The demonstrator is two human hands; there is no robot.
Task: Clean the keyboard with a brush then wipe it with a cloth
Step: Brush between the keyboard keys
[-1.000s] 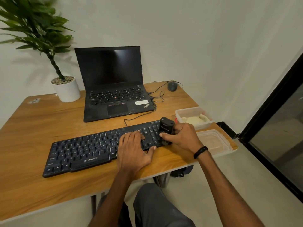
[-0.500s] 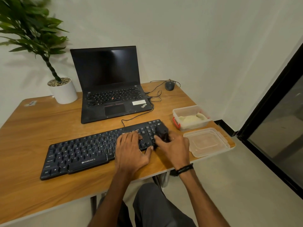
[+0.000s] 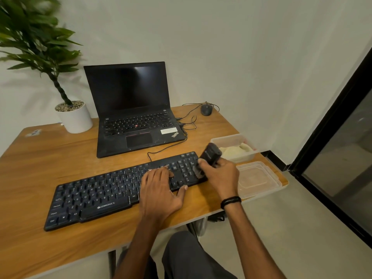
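Head view, brush in right fingers, on keyboard

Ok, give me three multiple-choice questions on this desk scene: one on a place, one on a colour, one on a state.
1. Where on the keyboard is the brush? A) left end B) right end C) middle
2. Plant pot colour? A) white B) black C) red
3. The left hand is: A) flat on the keys B) gripping a cloth C) off the desk
Answers: B, the bristles sit at the number pad; A, the pot is plain white; A, straight fingers rest on keys.
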